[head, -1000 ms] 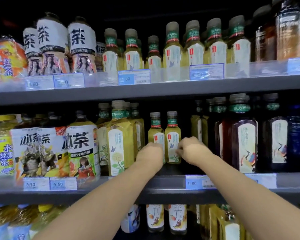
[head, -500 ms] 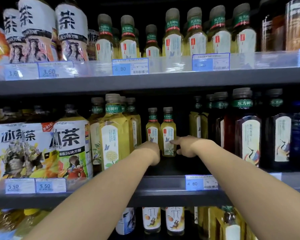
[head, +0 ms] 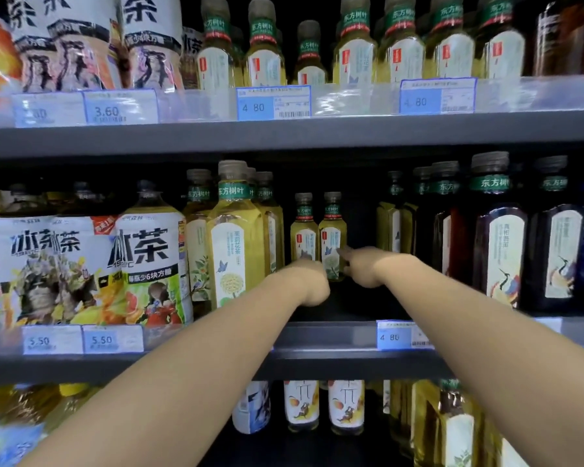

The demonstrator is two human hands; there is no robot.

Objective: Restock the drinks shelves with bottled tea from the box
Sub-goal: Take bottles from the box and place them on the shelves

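Spanning the whole width: middle shelf [head: 317, 335], grey, with a clear strip along its front lip.

Upper shelf [head: 317, 133], above the middle shelf: a row of pale tea bottles, with caps cut off by the top edge at the left.

Two bare forearms reach over the middle shelf's lip from the bottom edge; elbows out of frame.

Large iced-tea bottles [head: 145, 264], left part of the middle shelf: white printed wraps, and the leftmost one is cropped.

Dark tea bottles [head: 501, 251], right part of the middle shelf: the contents look near black, and the far-right one blurs into shadow.

Tall yellow tea bottles [head: 236, 244], left of the middle shelf's centre: several deep, with the rear ones mostly hidden.

Lower bottles [head: 300, 406], below the middle shelf: only bodies show, necks hidden behind the lip.

Small tea bottles [head: 303, 237], two, upright, side by side, set back in the dark gap at the middle shelf's centre.

Left hand [head: 309, 281], before the left small bottle's base and covering it: wrist towards the camera, fingers out of sight, so I cannot tell their state.

Right hand [head: 364, 266], just right of the pair: one finger is stretched out with its tip at the right bottle's label, the others are folded and blurred, and it holds nothing.

Price tag [head: 393, 336], on the middle shelf's lip: reads 4.80, with its right side covered by the right forearm.
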